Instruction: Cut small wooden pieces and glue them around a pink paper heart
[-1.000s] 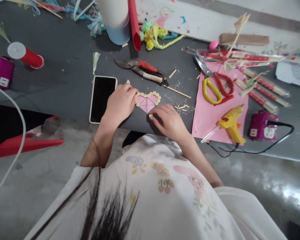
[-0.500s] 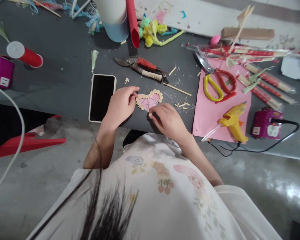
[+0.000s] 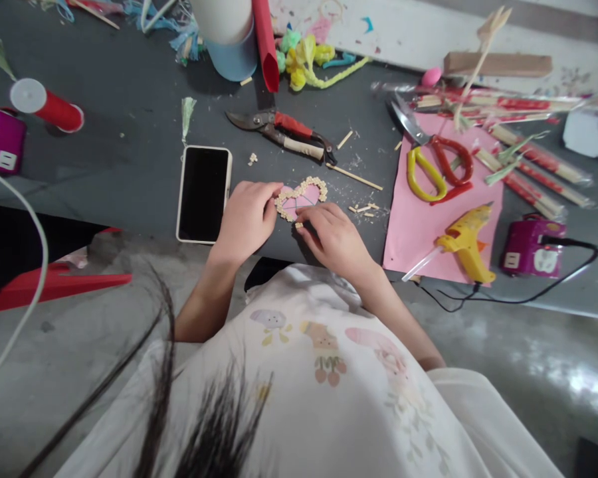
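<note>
A pink paper heart lies on the dark table, its upper and left edges lined with small beige stick pieces and dark lines drawn across its middle. At the heart's left edge, my left hand has its thumb and index finger closed on the rim; the other fingers are curled under and partly hidden. My right hand covers the lower right of the heart. Between its thumb and fingers it pinches a small cluster of cut stick pieces by the heart's lower tip.
Left of my hands lies a phone. Pruning shears lie beyond the heart, near a thin stick and cut bits. To the right, scissors and a yellow glue gun rest on pink paper.
My left hand and the heart have shifted slightly to the right. My right hand stays almost in place with the stick pieces still pinched.
</note>
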A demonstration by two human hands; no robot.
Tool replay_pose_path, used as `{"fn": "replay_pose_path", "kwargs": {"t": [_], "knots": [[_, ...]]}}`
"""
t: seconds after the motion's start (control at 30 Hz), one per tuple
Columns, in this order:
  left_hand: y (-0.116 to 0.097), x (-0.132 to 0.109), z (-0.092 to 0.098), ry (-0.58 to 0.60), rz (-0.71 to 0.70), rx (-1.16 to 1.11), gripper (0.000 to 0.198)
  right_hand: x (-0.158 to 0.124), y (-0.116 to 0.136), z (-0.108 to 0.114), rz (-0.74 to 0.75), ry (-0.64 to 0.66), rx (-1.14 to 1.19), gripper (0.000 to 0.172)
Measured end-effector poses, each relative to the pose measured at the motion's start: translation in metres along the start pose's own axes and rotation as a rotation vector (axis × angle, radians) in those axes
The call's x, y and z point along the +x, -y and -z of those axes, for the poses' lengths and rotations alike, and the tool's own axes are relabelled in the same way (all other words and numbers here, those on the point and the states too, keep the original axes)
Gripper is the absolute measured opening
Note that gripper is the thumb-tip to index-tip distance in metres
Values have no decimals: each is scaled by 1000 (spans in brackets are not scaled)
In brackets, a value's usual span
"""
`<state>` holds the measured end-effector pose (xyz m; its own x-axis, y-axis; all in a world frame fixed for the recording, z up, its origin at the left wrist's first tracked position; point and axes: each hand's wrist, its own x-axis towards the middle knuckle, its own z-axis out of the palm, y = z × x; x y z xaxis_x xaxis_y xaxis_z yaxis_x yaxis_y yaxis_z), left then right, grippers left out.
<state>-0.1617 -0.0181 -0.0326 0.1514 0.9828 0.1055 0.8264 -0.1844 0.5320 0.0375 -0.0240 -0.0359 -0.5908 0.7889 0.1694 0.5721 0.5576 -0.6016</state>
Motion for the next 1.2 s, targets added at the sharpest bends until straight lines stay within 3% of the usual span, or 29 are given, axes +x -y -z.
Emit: {"fn": "replay_pose_path", "kwargs": {"t": [0.17, 0.4, 0.57, 1.2], "knots": [[0, -3, -6, -60, 58, -135, 35, 0, 0, 0, -5, 5, 8, 19], [-8, -5, -10, -76, 193, -666, 27, -1, -1, -1, -22, -41, 89, 17], [-14, -4, -10, -61, 225, -849, 18, -3, -4, -1, -21, -105, 135, 17], [-37, 1, -3, -73, 328, -967, 20, -12, -1, 12, -161, -170, 258, 15]]}}
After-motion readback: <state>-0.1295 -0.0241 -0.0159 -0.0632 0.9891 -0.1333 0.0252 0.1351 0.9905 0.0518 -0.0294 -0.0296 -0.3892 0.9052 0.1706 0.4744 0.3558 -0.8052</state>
